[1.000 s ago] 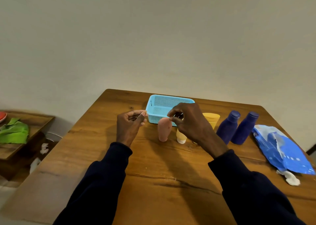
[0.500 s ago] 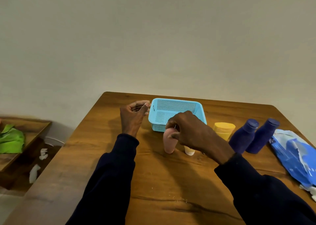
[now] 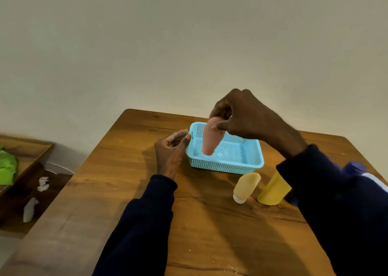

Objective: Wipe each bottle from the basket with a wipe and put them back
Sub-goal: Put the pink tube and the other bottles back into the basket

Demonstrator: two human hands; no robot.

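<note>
My right hand (image 3: 241, 116) pinches the top of a pink bottle (image 3: 211, 139) and holds it tilted over the light blue mesh basket (image 3: 226, 166), its lower end inside the basket. My left hand (image 3: 170, 149) is beside the basket's left corner with its fingers curled and its thumb tip at the rim. A pale orange bottle (image 3: 246, 186) and a yellow bottle (image 3: 273, 189) stand on the table in front of the basket. A purple bottle (image 3: 354, 167) peeks out behind my right sleeve.
The wooden table (image 3: 126, 191) ends at the wall just behind the basket. A low wooden shelf with a green cloth (image 3: 7, 168) stands at the left, and crumpled white wipes (image 3: 43, 183) lie on the floor beside it.
My right hand has lifted the pink bottle off the table and carried it over the basket. My left hand has come up to the basket's left corner.
</note>
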